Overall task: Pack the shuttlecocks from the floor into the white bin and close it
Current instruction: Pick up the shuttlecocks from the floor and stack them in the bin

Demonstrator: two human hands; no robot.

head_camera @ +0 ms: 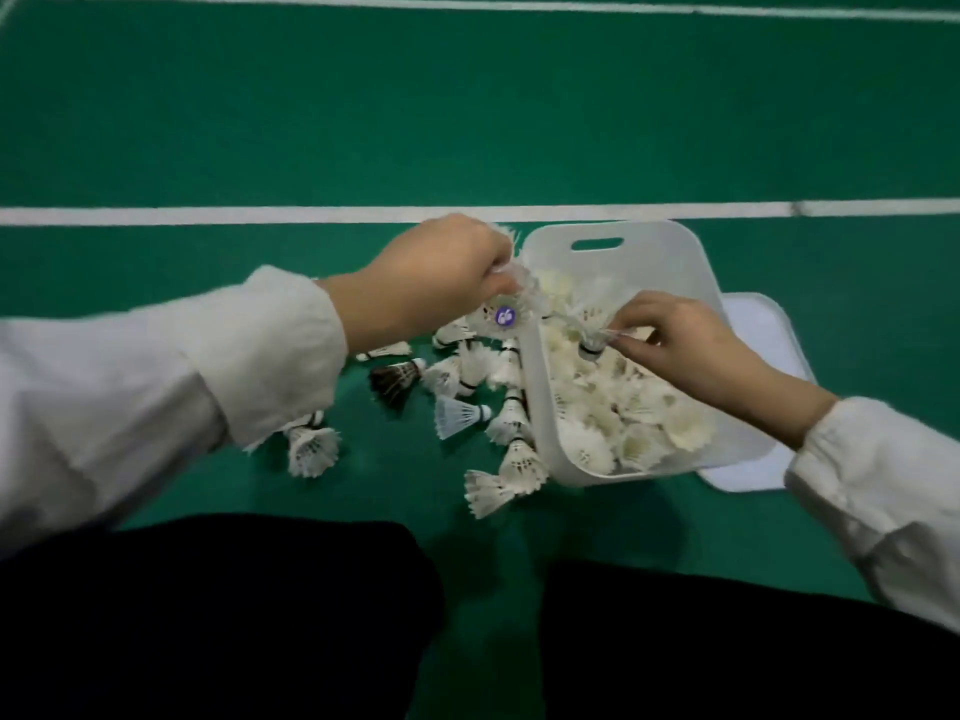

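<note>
Head view: we're mid-pack, well past halfway by our estimate. The bin [649,241] sits on the floor [208,122] right of centre, open, heaped with white shuttlecocks [623,407] close to the rim.

Hands:
- left hand [441,280] is clenched round a purple-tagged shuttle [505,317] at the bin's far left rim, not yet inside. It may hold more than one; we can't tell.
- right hand [685,345] pinches a second shuttle [592,337] by the feathers, over the bin's inside.

Left to do:
- floor pile [483,376] lies just left of the bin, some pieces touching its left wall. About a dozen, including a dark shuttle [395,381].
- lid [769,335] lies flat on the floor to the right of the bin, touching or nearly so. Closing is not started.

Hard to read:
- left sleeve [156,381] covers part of the pile; a stray shuttle [311,449] pokes out under it, and more may sit beneath.
- our legs block the near floor, so strays there are unknown.
- the bin hides the lid's left part, and the right sleeve its near corner.
- how much room the heap leaves for the rest, or for the lid to seat, we can't judge.
- feathers near both hands are blurred, so finger placement is unclear.
</note>
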